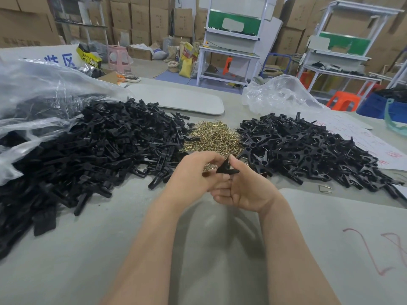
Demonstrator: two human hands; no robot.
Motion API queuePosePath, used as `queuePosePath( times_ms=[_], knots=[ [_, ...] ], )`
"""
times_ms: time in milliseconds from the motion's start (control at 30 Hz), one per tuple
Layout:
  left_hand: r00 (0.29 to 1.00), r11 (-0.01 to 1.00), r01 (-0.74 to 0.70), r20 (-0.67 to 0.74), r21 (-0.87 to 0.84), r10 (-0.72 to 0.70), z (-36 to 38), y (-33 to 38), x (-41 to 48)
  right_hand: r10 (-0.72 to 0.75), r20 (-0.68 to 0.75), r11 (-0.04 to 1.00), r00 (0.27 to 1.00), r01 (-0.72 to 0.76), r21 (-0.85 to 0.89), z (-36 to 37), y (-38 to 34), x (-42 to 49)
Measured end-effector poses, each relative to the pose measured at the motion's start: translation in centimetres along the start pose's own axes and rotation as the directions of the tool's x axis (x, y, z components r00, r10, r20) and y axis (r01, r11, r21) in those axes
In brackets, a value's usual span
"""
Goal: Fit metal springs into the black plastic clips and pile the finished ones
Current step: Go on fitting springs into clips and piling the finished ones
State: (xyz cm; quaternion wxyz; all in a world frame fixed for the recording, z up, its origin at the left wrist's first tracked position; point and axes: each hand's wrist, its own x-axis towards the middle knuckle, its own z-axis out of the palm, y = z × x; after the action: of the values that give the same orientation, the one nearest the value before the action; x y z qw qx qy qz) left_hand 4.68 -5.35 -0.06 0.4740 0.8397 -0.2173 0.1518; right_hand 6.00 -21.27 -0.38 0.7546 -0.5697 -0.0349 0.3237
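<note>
A warehouse workshop: stacked cardboard boxes (pixel 141 16), steel workbenches (pixel 229 51)

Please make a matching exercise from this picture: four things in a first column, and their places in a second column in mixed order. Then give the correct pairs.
Things
1. spring heap
2. held clip
3. pink stool
4. lone spring

Places
A. pinched between the left hand and right hand
B. alone on the table, right of the hands
C. between the left pile and right pile
D. in the background, on the left

Pairs: 1-C, 2-A, 3-D, 4-B
</note>
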Motion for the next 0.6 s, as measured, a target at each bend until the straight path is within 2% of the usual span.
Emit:
queuePosePath(
  times_ms=[133, 233, 333, 400, 467, 533, 567, 600],
  knots=[
    [0.997, 0.997, -0.072, -0.021, 0.011, 0.072, -0.1, 0.3, 0.3, -0.096, -0.03, 0.994, 0.995, 0.098, 0.044, 0.2, 0.3, 0.6],
    [0.998, 0.998, -0.059, -0.024, -0.031, 0.058, -0.1, 0.3, 0.2, -0.096, -0.062, 0.994, 0.994, 0.098, 0.042, 0.3, 0.4, 0.9],
    [1.0, 0.996, 0.01, -0.025, -0.086, -0.013, -0.2, 0.1, 0.0, -0.099, -0.078, 0.994, 0.992, 0.101, 0.029, 0.3, 0.2, 0.9],
    [0.996, 0.996, 0.07, -0.048, -0.058, -0.073, -0.1, -0.1, 0.0, -0.097, -0.144, 0.995, 0.985, 0.092, -0.042, 0.2, -0.2, 0.5],
    [0.995, 0.994, 0.096, -0.018, 0.06, -0.095, 0.2, -0.3, 0.1, -0.148, -0.24, 0.973, 0.959, 0.099, -0.206, 0.1, -0.5, 0.4],
    [0.991, 0.98, 0.106, 0.058, 0.168, -0.117, 0.6, -0.5, 0.1, -0.292, -0.334, 0.896, 0.896, 0.134, -0.424, 0.4, -0.7, 0.5],
    [0.989, 0.976, 0.12, 0.07, 0.181, -0.134, 0.7, -0.6, 0.1, -0.407, -0.418, 0.847, 0.812, 0.165, -0.505, 0.5, -0.7, 0.6],
    [0.987, 0.973, 0.144, 0.042, 0.182, -0.154, 0.6, -0.8, 0.2, -0.53, -0.52, 0.804, 0.671, 0.201, -0.56, 0.3, -0.7, 0.7]
  ],
)
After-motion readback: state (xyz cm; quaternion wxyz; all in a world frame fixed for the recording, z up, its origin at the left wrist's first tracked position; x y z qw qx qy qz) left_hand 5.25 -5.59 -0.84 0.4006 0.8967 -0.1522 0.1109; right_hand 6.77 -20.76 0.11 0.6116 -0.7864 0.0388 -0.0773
